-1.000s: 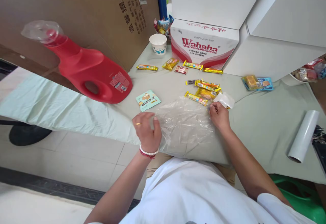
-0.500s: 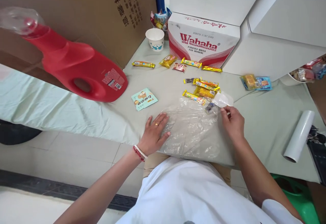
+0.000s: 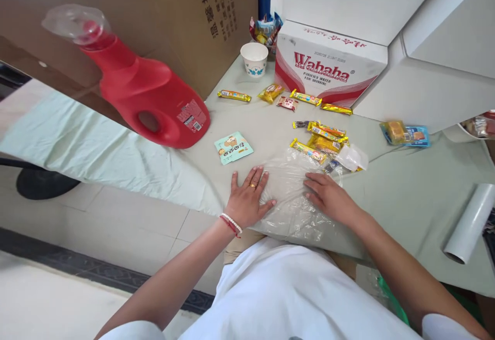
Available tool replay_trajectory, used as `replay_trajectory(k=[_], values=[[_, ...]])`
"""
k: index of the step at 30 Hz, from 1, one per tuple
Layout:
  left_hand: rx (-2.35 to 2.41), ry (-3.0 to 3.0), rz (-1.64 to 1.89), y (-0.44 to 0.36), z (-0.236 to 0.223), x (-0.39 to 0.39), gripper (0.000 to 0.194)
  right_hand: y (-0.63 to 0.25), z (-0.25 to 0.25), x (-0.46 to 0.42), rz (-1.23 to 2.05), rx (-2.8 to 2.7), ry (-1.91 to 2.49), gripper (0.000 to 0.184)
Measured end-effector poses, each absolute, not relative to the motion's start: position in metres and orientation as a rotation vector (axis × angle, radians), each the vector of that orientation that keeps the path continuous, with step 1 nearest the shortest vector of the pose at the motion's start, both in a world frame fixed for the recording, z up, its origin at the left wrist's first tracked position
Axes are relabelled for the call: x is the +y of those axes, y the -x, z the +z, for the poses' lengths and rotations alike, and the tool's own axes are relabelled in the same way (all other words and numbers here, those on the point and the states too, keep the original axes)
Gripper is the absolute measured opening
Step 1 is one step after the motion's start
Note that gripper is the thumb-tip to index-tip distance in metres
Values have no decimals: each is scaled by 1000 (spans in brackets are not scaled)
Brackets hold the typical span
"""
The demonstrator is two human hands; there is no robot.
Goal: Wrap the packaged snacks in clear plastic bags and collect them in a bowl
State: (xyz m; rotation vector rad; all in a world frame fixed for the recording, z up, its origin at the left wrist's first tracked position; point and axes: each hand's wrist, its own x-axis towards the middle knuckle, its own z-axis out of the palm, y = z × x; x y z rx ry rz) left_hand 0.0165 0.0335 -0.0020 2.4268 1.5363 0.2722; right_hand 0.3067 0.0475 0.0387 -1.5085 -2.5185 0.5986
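A clear plastic bag lies flat on the pale green cloth near the table's front edge. My left hand rests open on the bag's left edge, fingers spread, a ring on one finger. On the bag's middle lies my right hand, also flat and open. Just beyond the bag sit several yellow snack bars and a small white wrapper. A light blue snack packet lies to the left of my left hand.
A red detergent jug lies on its side at the left. At the back stand a paper cup, a Wahaha carton and a large cardboard box. More snacks and a film roll sit at the right.
My left hand went from closed on the bag's edge to flat and open. My right hand left the white wrapper and came down flat on the bag's middle.
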Motion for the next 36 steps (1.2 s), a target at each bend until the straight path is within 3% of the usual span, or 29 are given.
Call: replay_trajectory(k=[3, 6, 9, 13, 21, 26, 29, 32, 36], values=[[1533, -2427, 267, -16, -2, 31, 82, -272, 74, 88, 522, -2587, 1543, 31], [1522, -2424, 266, -16, -2, 32, 82, -205, 88, 137, 422, -2751, 1265, 30], [1521, -2417, 262, -15, -2, 33, 82, -137, 69, 177, 373, -2858, 1136, 61], [1527, -2413, 257, -14, -2, 34, 81, -100, 43, 202, 411, -2850, 1209, 46], [1523, -2375, 340, -16, -5, 33, 91, -226, 87, 114, 536, -2258, 1244, 44], [1517, -2390, 355, -15, -7, 33, 93, -280, 62, 34, 364, -2345, 1669, 57], [1520, -2412, 338, -16, -9, 33, 93, -284, 46, 13, 492, -2544, 1838, 65], [1511, -2437, 314, -16, -9, 34, 95, -286, 52, 11, 675, -2646, 1719, 80], [1523, -2454, 293, -16, -9, 35, 94, -280, 64, 16, 675, -2602, 1672, 59]])
